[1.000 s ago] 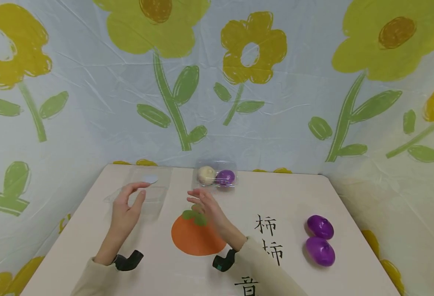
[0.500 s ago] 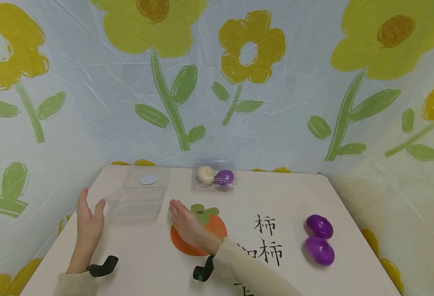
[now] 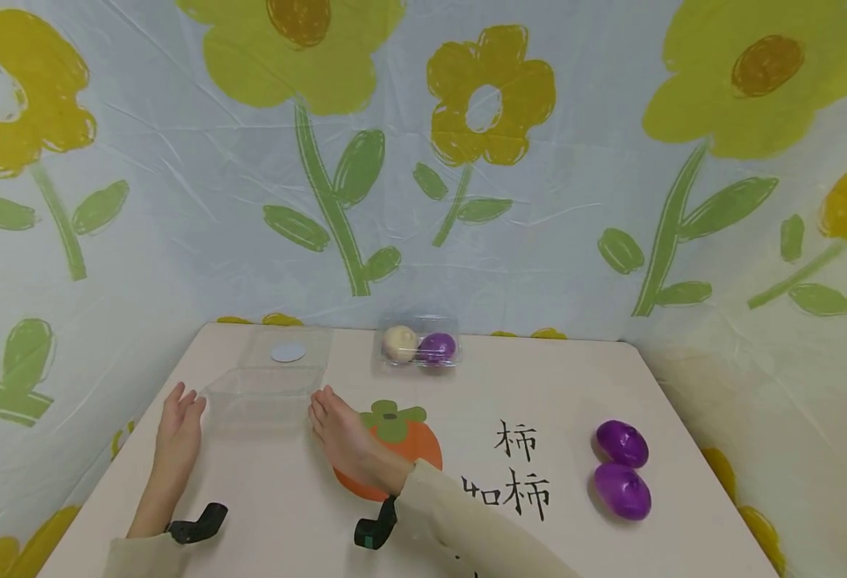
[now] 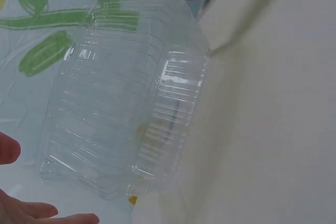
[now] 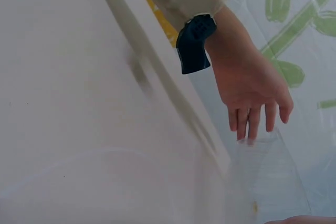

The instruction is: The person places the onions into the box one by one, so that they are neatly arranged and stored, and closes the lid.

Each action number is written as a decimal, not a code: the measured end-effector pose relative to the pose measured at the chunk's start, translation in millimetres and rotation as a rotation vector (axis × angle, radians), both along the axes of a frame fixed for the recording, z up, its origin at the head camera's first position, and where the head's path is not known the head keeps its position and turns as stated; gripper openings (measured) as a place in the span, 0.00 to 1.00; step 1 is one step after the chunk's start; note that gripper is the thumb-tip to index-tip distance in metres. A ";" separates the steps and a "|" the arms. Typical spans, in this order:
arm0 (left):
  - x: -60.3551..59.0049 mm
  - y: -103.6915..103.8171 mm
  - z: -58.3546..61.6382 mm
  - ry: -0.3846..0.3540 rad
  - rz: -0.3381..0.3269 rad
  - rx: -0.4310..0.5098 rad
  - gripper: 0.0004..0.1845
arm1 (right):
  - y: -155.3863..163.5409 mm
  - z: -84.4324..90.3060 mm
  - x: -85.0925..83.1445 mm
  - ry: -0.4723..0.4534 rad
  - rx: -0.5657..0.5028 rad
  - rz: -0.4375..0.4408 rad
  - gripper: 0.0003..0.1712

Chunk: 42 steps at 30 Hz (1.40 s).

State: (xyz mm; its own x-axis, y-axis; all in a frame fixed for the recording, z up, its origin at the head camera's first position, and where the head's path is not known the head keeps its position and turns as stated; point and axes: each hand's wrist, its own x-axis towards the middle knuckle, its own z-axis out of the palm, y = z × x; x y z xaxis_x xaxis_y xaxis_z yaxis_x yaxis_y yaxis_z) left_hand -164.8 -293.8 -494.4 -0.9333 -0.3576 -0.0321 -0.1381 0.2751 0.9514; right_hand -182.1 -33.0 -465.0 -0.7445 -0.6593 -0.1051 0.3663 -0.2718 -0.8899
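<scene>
Both forearms reach forward over the near table (image 3: 264, 514), the left hand (image 3: 177, 433) and the right hand (image 3: 344, 437) resting with straight, relaxed fingers at either side of the open clear plastic clamshell box (image 3: 267, 389), beyond which a closed clamshell (image 3: 419, 347) sits at the far edge.

closed clamshell (image 3: 420, 347): beige and purple egg inside, far edge | two purple eggs (image 3: 621, 468): right, touching | persimmon print (image 3: 388, 445): table centre
</scene>
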 end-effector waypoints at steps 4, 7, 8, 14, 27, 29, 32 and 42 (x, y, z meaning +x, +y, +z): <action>0.7 -0.6 -1.1 -0.014 -0.025 0.018 0.37 | -2.8 -0.8 -2.3 -0.020 -0.002 -0.007 0.50; 0.7 -0.5 -0.8 -0.020 -0.035 0.014 0.37 | -3.5 -1.9 -3.5 -0.020 -0.005 -0.001 0.49; 0.7 -0.3 -0.6 -0.021 -0.033 0.008 0.37 | -3.6 -2.2 -3.7 -0.019 -0.007 0.002 0.49; -0.1 1.5 0.5 -0.020 -0.008 -0.007 0.35 | -3.6 -5.5 -4.4 -0.022 -0.029 0.031 0.50; 17.3 -16.5 -12.4 0.002 -0.046 -0.120 0.31 | 5.8 -8.7 6.6 -0.083 -0.004 0.076 0.51; 21.5 -21.3 -16.1 0.029 -0.070 -0.101 0.30 | 8.2 -9.6 10.0 -0.092 0.000 0.089 0.51; 28.1 -28.7 -21.1 0.080 -0.132 -0.034 0.29 | 12.0 -11.2 15.4 -0.105 -0.002 0.108 0.51; 56.3 -50.1 -36.9 0.076 -0.310 0.171 0.27 | 31.1 -17.0 34.4 -0.078 0.036 0.197 0.51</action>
